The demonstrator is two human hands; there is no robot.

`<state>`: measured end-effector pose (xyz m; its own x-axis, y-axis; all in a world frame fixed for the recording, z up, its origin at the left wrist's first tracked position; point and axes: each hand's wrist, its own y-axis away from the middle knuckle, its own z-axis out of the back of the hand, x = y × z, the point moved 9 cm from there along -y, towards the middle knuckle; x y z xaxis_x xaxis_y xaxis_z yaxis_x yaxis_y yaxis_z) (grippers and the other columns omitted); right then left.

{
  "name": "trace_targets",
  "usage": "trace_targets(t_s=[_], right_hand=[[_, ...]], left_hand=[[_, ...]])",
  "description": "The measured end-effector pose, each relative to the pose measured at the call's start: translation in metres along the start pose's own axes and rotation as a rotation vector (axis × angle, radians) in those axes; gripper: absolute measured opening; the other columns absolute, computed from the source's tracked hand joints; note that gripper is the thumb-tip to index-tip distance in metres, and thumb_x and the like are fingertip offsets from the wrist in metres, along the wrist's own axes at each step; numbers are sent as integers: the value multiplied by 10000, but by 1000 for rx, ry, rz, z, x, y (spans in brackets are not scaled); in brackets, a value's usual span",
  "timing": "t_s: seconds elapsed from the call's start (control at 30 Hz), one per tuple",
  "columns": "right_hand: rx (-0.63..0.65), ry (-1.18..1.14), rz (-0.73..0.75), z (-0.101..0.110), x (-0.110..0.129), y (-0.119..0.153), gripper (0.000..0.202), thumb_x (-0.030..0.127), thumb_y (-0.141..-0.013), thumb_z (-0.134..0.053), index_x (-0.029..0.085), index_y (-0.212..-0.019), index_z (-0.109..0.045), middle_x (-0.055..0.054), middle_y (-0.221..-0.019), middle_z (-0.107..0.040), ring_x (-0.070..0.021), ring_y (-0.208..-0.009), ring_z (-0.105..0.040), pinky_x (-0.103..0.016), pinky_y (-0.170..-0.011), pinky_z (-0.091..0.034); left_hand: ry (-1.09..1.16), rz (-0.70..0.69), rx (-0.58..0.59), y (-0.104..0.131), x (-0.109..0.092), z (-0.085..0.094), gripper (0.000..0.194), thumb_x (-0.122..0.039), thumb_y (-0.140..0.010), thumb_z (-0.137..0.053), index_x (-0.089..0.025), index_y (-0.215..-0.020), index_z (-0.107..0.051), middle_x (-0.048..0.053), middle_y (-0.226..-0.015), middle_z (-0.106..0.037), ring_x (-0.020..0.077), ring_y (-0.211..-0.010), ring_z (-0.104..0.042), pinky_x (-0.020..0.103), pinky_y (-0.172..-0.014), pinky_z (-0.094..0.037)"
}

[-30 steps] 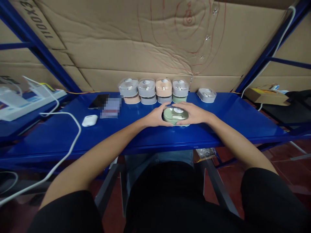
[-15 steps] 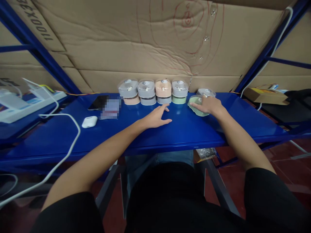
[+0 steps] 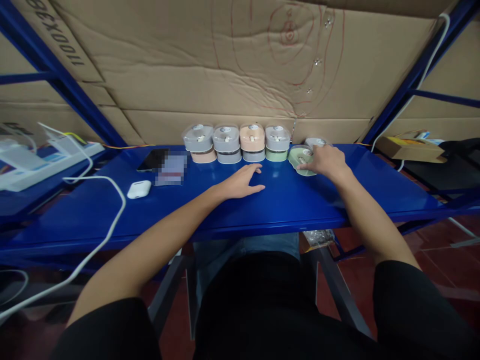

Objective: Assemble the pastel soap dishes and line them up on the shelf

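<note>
My right hand (image 3: 325, 161) grips a pale green rounded box (image 3: 300, 161) at the back right of the blue shelf (image 3: 285, 200), just in front of a grey box (image 3: 314, 142) that it partly hides. My left hand (image 3: 242, 182) lies flat and empty on the shelf near the middle, fingers spread. Behind it, against the cardboard, stands a row of small lidded boxes stacked two high (image 3: 237, 143) in grey, peach and green.
A white earbud case (image 3: 138, 189), a dark phone (image 3: 152, 159) and a white cable (image 3: 108, 200) lie on the left part of the shelf. Cardboard sheets (image 3: 225, 65) back the shelf between blue uprights. A flat cardboard box (image 3: 410, 147) sits far right.
Both hands held the green box at the shelf's middle. My right hand carried it back and right beside the row; my left hand let go and stayed flat.
</note>
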<state>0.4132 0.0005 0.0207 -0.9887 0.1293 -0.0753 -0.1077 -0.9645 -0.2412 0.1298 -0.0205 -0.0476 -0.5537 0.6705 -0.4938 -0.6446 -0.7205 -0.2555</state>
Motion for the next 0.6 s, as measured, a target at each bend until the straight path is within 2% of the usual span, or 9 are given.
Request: trace_targets(t_s=[0.1, 0.17, 0.23, 0.3, 0.4, 0.5, 0.6], right_hand=[[-66, -30, -5, -1, 2, -6, 1007, 936, -822, -827, 101, -1379, -760, -331, -1356, -782, -505, -1240, -772, -577, -1026, -633], [-92, -48, 9, -3, 5, -11, 937, 838, -911, -816, 68, -1436, -724, -341, -1354, -784, -503, -1245, -774, -563, -1035, -623], [-100, -57, 36, -7, 9, -17, 778, 672, -1015, -781, 47, -1472, -699, -340, -1338, -797, -498, -1250, -778, -554, -1037, -611], [-81, -60, 78, -13, 16, -23, 556, 495, -1084, -718, 59, -1427, -735, -320, -1315, -816, -482, -1250, -782, -543, -1036, -604], [-9, -78, 175, -26, 30, -27, 341, 366, -1103, -651, 118, -1261, -823, -268, -1275, -845, -443, -1225, -793, -518, -1013, -613], [13, -123, 255, -33, 40, -27, 301, 341, -1086, -632, 163, -1210, -840, -221, -1236, -863, -408, -1178, -802, -500, -969, -630], [-30, -192, 312, -31, 44, -27, 310, 339, -1071, -601, 172, -1196, -831, -201, -1212, -869, -382, -1141, -801, -490, -963, -630]], left_hand=[[-9, -2, 10, 1, -2, 1, 780, -565, -984, -738, -171, -1628, -540, 215, -1600, -697, 410, -1549, -626, 580, -1311, -493], [-7, 0, 15, 0, -3, 1, 760, -560, -983, -741, -170, -1608, -554, 218, -1603, -695, 417, -1552, -622, 590, -1317, -487], [-2, 3, 18, 0, -4, 1, 747, -554, -977, -746, -165, -1590, -570, 223, -1600, -695, 427, -1553, -618, 602, -1318, -482], [-4, 2, 21, 0, -4, 1, 747, -552, -980, -736, -150, -1588, -573, 231, -1598, -693, 433, -1557, -613, 606, -1321, -476], [-15, -1, 24, -1, -4, 0, 745, -552, -984, -723, -136, -1584, -576, 239, -1595, -695, 434, -1559, -609, 607, -1321, -472], [-18, -8, 20, -1, -4, 0, 716, -551, -980, -735, -163, -1564, -593, 223, -1592, -703, 427, -1552, -617, 601, -1320, -474], [-23, -14, 18, -2, -4, 0, 702, -550, -981, -731, -168, -1555, -598, 221, -1585, -705, 416, -1550, -621, 583, -1322, -471]])
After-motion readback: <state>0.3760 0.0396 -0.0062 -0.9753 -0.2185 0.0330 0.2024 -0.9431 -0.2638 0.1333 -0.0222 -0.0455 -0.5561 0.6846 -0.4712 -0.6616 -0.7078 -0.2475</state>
